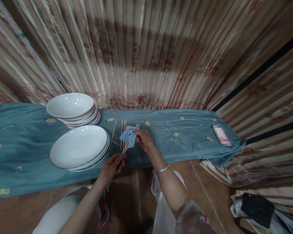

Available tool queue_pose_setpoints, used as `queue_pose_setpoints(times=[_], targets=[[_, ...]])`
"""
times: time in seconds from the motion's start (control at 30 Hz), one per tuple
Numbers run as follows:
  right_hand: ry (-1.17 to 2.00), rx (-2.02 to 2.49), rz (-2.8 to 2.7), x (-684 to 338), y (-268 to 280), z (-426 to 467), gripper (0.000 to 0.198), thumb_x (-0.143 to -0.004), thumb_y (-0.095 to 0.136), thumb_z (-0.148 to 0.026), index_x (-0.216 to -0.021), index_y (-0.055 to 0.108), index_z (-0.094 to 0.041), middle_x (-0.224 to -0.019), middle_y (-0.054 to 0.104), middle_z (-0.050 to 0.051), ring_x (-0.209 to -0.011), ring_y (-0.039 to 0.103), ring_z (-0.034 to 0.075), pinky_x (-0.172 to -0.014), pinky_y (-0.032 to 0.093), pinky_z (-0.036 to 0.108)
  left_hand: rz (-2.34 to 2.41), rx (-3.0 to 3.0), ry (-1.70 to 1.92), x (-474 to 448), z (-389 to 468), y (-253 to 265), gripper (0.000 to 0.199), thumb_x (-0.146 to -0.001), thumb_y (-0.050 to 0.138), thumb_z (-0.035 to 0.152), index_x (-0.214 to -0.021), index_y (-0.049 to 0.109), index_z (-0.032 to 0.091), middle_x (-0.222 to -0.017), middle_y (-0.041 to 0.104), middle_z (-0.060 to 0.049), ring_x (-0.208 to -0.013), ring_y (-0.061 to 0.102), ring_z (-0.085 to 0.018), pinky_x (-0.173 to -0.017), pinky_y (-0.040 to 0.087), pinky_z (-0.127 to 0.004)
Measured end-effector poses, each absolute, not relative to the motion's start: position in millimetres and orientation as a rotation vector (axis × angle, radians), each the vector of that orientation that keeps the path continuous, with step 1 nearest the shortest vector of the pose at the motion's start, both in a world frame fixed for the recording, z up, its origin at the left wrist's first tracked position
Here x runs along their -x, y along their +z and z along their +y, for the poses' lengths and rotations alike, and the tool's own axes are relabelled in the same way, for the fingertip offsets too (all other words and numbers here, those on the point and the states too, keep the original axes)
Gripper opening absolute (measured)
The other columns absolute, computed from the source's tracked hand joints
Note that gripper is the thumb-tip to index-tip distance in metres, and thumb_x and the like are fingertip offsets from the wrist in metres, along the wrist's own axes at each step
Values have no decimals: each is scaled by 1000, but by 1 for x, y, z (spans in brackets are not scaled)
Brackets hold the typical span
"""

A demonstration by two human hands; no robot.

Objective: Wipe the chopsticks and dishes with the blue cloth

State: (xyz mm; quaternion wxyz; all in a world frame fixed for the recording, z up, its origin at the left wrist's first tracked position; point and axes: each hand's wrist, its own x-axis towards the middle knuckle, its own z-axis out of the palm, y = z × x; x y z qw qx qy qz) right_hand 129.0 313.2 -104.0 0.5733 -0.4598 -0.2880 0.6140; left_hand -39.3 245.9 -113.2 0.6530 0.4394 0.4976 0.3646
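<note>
My left hand point(113, 164) pinches the near ends of a pair of chopsticks point(124, 149) above the front edge of the cloth-covered table. A light blue cloth point(130, 136) is wrapped around the middle of that pair, and my right hand point(143, 139) grips the cloth, its thumb and fingers closed on it. The far tips of the chopsticks stick out past the cloth. Just behind and to the left, several loose chopsticks point(114, 130) lie on the table, some side by side and one crosswise.
A stack of white plates point(78, 148) stands left of my hands, with a stack of white bowls point(70, 105) behind it. The teal tablecloth point(158, 143) has yellow motifs. A blurred pinkish item point(221, 135) lies at the right end. Pleated curtains point(141, 58) hang behind.
</note>
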Motion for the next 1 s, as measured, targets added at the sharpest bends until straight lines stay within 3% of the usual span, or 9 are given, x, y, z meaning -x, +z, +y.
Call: queue_pose_setpoints(times=[1.0], targets=[[1379, 1047, -563, -150, -102, 322, 16, -60, 65, -27, -56, 51, -18, -45, 43, -9, -40, 33, 4, -39, 22, 18, 1110, -975, 790, 29, 242, -122, 43, -62, 63, 56, -72, 60, 14, -50, 48, 5, -37, 33, -4, -38, 18, -19]])
